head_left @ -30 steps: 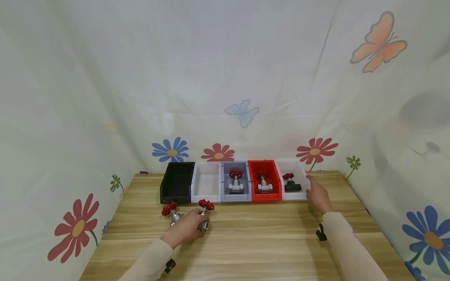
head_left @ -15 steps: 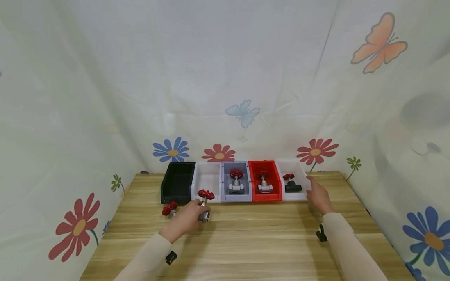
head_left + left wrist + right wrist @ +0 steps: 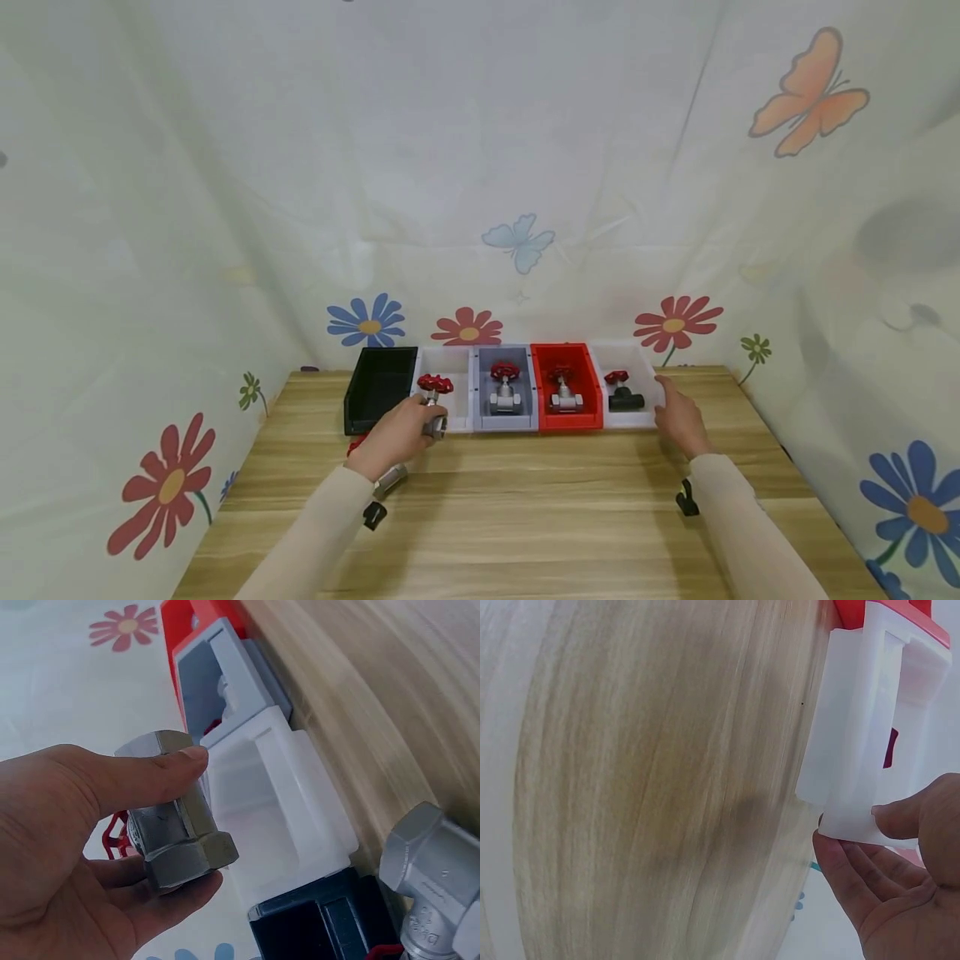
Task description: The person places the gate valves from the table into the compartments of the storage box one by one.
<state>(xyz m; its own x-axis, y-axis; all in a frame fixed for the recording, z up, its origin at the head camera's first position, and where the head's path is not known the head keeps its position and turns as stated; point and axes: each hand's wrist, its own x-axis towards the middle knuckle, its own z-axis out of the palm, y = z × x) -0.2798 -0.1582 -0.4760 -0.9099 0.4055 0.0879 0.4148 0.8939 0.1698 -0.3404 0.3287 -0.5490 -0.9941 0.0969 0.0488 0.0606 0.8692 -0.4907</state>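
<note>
In my left hand (image 3: 399,432) I grip a silver metal valve (image 3: 176,817) by its hexagonal body, thumb on one side and fingers on the other. Its red handwheel (image 3: 435,383) points up, over the front of the left white bin (image 3: 455,414). Under my left wrist lies another silver valve (image 3: 439,881) on the table, partly hidden by the arm. My right hand (image 3: 681,417) pinches the side wall of the rightmost white bin (image 3: 855,772), thumb inside and fingers outside. A black valve (image 3: 626,401) with a red handwheel sits in that bin.
The bins stand in one row at the back of the wooden table (image 3: 540,517). A black bin (image 3: 380,392) is at the left end. The grey bin (image 3: 505,423) and red bin (image 3: 572,422) each hold a silver valve. A flowered curtain hangs behind.
My left hand has raised the valve off the table and carried it forward to the left white bin. The second silver valve is now mostly behind my left arm. My right hand stays put.
</note>
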